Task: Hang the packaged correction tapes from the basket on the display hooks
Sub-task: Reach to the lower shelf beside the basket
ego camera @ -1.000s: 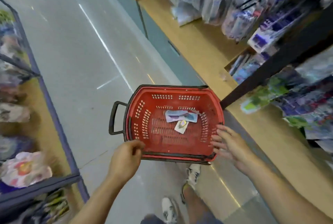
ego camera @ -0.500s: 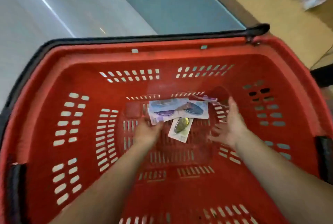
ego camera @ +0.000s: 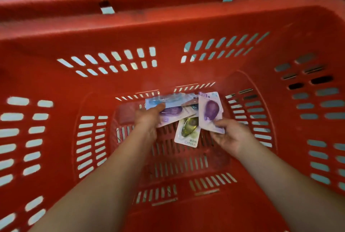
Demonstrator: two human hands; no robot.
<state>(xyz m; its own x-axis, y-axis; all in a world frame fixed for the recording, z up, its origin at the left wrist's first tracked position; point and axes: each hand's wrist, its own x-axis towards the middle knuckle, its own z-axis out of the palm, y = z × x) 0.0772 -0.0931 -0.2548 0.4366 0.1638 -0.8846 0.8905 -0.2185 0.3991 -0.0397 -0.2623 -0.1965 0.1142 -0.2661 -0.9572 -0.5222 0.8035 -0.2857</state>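
Two pinches inside red basket (ego camera: 168, 26): left hand (ego camera: 147, 120) on stacked packs (ego camera: 173, 110), right hand (ego camera: 230, 135) on purple pack (ego camera: 211, 110).

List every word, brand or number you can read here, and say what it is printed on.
"Campus": bottom edge of the green pack on the basket floor.
Small print just above it: too small to read.
Print on the purple pack pinched by the right hand: blurred, unreadable.
Print on the blue and purple packs gripped by the left hand: blurred, unreadable.
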